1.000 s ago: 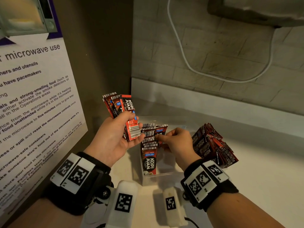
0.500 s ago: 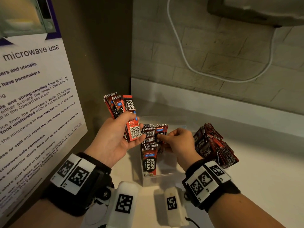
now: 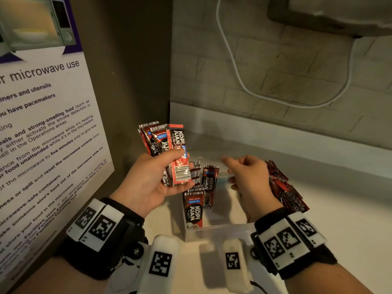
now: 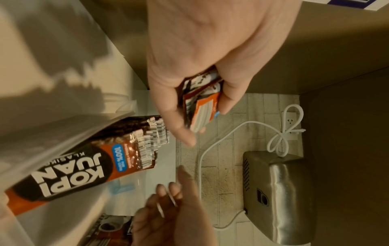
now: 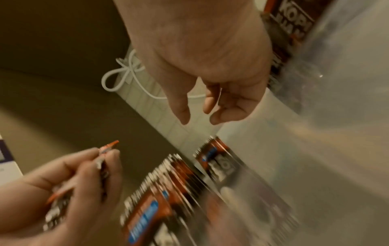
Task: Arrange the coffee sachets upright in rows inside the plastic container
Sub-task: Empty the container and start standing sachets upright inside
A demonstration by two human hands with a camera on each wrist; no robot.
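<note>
Right hand: empty, fingers loosely apart, above the plastic container. Left hand: clamped on a fan of sachets, long axes roughly upright, to the right hand's left and nearer it than the loose pile. Row of sachets upright in the container; 1 leaning sachet beside it.

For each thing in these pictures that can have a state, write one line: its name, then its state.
Left hand: grips a fan of red-and-black coffee sachets.
Right hand: empty, fingers loosely curled above the container.
Clear plastic container: open-topped, partly filled.
Row of sachets in the container: upright along its left side.
Lone sachet beside the row: upright, leaning.
Pile of sachets on the white counter: loose, outside the container.
</note>
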